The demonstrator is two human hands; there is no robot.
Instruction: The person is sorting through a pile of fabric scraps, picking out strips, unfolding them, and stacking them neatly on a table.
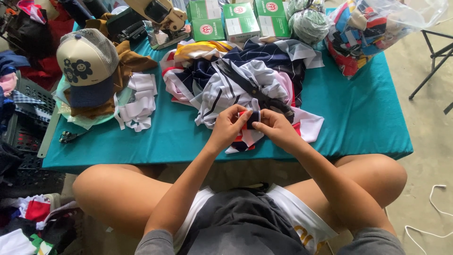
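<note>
— What am I looking at on the feed?

— I see both hands meeting over the near edge of the teal table [358, 118]. The left hand [230, 123] and the right hand [273, 126] are pinched together on a small red and navy fabric piece [250, 116], thumbs and fingertips closed on it from either side, held up just above the fabric pile [240, 75].

— Why there?

— I judge it is lifted clear of the heap so its edges can be lined up close to the eyes; the pile stays within easy reach behind it.

— And around it?

— A cap [87, 63] sits on brown cloth at the left, white strips [139, 101] beside it, green boxes [236, 19] at the far edge, a clear bag of scraps [373, 28] far right. The table is low; the person sits cross-legged on a concrete floor [424, 141], dark crates [23, 123] to the left.
</note>
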